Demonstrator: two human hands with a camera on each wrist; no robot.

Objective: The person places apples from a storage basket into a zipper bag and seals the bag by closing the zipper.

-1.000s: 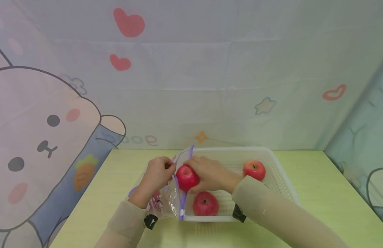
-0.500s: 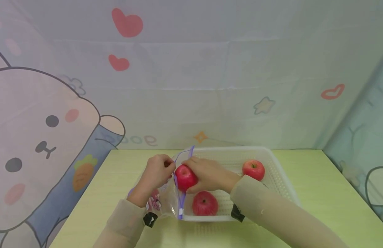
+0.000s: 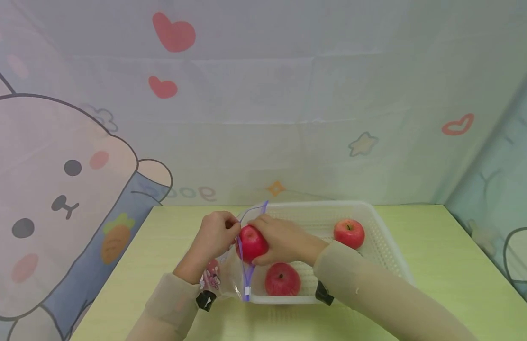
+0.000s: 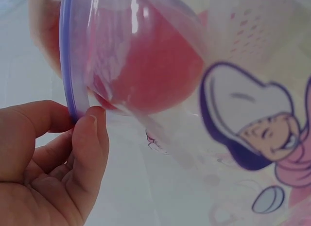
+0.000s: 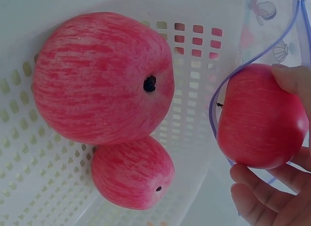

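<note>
Item 1, left hand: I am seeing its grip pinching the purple zip rim of the clear bag, thumb and forefinger pressed together on the strip. In the left wrist view the fingertips are closing on that rim just beside the apple showing through the plastic.

Item 2, right hand: its grip is curling round a red apple, fingers underneath and thumb on top. It is holding the fruit right at the bag's mouth, with the purple rim looping across the apple's front. In the right wrist view the held apple is sitting partly inside that loop; how far in, I cannot tell.

Item 3, clear bag: printed with a cartoon figure, it is lying on the bench against the left end of the basket, its mouth facing the basket.

Item 4, white perforated basket: it is standing on the bench in front of the person, holding two more red apples. One apple is lying near the front wall, just under the right hand; the other is resting toward the far right corner, well apart from the first.

Item 5, sleeves: both forearms are wearing beige sleeves.

Item 6, backdrop: a pale cloth with hearts and a cartoon rabbit is hanging behind the bench.
</note>
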